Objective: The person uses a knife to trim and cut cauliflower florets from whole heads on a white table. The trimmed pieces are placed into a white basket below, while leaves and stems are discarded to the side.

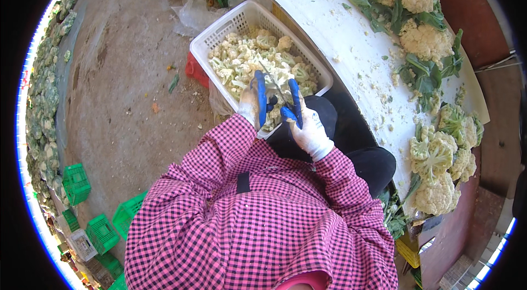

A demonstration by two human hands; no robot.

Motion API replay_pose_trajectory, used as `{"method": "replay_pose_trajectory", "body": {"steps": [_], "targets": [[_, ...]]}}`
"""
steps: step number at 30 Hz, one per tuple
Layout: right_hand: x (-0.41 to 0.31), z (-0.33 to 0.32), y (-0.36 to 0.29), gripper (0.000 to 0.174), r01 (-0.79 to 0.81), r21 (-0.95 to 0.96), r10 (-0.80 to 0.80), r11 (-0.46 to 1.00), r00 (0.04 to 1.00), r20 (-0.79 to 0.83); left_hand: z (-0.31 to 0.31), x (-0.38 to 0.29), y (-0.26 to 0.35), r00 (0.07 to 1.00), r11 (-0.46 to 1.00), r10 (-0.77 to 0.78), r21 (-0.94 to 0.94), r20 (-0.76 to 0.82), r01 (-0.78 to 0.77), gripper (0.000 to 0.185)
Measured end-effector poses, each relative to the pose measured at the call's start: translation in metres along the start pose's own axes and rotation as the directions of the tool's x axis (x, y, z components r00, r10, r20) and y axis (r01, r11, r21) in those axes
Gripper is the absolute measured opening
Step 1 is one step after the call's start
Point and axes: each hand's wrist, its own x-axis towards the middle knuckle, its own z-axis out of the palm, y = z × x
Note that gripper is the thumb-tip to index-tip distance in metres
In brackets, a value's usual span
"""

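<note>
A white plastic basket stands before me, holding many cut cauliflower florets. Over its near end is my left hand, in a white and blue coated glove, with its fingers extended beside a pale cauliflower piece; whether it grips that piece is unclear. My right hand, gloved the same way, is closed on a knife with a thin dark blade. The blade points up and left across the florets, between the hands. The knife's handle is mostly hidden by my right fingers.
A white-topped table curves along the right, bearing cauliflower heads, leaves and crumbs. Green crates stand at lower left. Clear plastic bags and a red bag lie by the basket. A long cauliflower pile lines the far left.
</note>
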Motion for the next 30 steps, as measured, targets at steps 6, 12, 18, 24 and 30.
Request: {"method": "replay_pose_trajectory", "body": {"steps": [6,12,18,24,30], "targets": [[0.015,0.009,0.008,0.089,-0.069,-0.014,0.069,0.998,0.997,0.022,-0.011,0.004,-0.01,0.995,0.975,0.055,-0.219,0.085,-0.035,0.042],[0.04,-0.005,0.01,0.073,-0.096,0.671,0.194,0.735,0.978,-0.072,-0.065,0.075,0.016,0.96,0.934,0.051,-0.352,0.276,0.052,0.06],[0.005,-0.07,0.028,0.071,0.169,0.689,0.138,0.705,0.92,-0.367,0.017,0.086,0.013,0.772,0.723,0.501,0.302,0.391,-0.621,0.057],[-0.087,-0.154,0.051,0.057,0.614,0.559,0.384,0.557,0.406,-0.829,0.286,0.016,-0.056,0.324,0.459,0.082,0.253,0.942,-0.852,0.051],[-0.12,-0.194,0.063,0.057,0.731,0.359,0.37,0.581,0.156,-0.916,0.541,-0.027,-0.142,-0.098,-0.356,-0.194,-0.163,0.976,-0.92,0.065]]}}
